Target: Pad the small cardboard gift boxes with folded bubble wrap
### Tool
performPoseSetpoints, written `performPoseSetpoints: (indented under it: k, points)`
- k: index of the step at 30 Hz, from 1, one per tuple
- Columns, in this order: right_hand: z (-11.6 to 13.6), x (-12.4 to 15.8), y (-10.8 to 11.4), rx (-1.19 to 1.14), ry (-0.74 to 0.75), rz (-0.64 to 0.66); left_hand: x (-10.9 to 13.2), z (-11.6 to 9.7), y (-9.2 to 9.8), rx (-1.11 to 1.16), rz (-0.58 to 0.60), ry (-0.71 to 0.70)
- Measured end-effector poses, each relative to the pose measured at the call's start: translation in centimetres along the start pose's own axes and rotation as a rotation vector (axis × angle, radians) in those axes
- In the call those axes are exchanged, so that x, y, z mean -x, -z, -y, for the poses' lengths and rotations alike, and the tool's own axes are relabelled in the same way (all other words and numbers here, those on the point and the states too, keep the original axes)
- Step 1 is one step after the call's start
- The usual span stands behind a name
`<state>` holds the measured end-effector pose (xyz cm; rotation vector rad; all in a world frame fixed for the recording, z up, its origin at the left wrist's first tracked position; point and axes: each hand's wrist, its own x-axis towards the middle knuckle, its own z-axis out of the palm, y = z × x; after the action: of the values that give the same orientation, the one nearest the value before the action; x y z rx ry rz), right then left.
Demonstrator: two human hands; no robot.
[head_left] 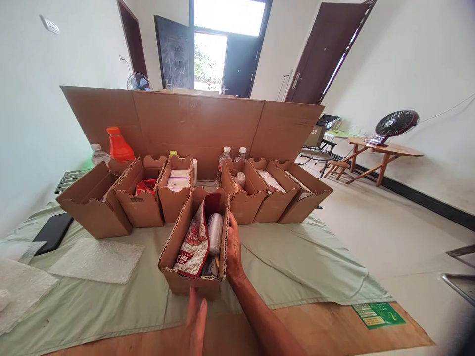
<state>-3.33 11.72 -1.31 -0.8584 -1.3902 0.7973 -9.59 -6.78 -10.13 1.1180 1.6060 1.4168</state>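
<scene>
An open-topped cardboard box point(193, 287) stands on the cloth close to me, apart from the row behind it. It contains a red-and-white printed pouch point(193, 244), a bubble-wrapped cylinder point(215, 232) and a dark item point(211, 267) low in the near corner. My right hand point(234, 252) lies along the box's right wall, its fingers stretched away from me. Below the near wall, my left hand point(196, 316) is raised with fingers extended and thumb apart; whether it touches the box I cannot tell. Neither hand is wrapped around anything.
Several similar boxes point(176, 205) form a row behind, before a tall cardboard panel point(200, 118). Bottles, one an orange-red bottle point(119, 146), stand between. Bubble wrap point(98, 259) and a black phone point(54, 232) lie left on the green cloth point(289, 262). A fan point(395, 123) stands right.
</scene>
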Motion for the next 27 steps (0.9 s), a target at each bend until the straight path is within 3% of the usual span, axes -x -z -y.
performPoseSetpoints:
  k: [7, 13, 16, 20, 23, 25, 27]
  points:
    - [-0.9, -0.7, 1.2, -0.046, 0.016, 0.037, 1.0, -0.5, 0.3, -0.138, 0.052, -0.351]
    - [-3.5, 0.1, 2.3, -0.040, -0.017, 0.009, 0.5, -1.1, -1.4, -0.274, 0.052, -0.491]
    - [-4.0, 0.3, 2.5, -0.040, -0.034, -0.017, 0.3, -1.7, -1.2, -0.301, 0.029, -0.536]
    - [-4.1, 0.4, 2.5, -0.047, -0.066, -0.050, -0.7, -2.4, 1.4, -0.264, -0.194, -0.499]
    - [-3.9, 0.5, 2.2, -0.056, -0.085, -0.059, -2.4, -3.2, 3.4, -0.157, -0.394, -0.351]
    - [-3.7, 0.5, 2.0, -0.061, -0.092, -0.056, -3.9, -3.8, 4.0, -0.103, -0.354, -0.227]
    - [-3.6, 0.6, 2.1, -0.061, -0.101, -0.046, -5.3, -4.4, 3.9, -0.064, -0.193, -0.135]
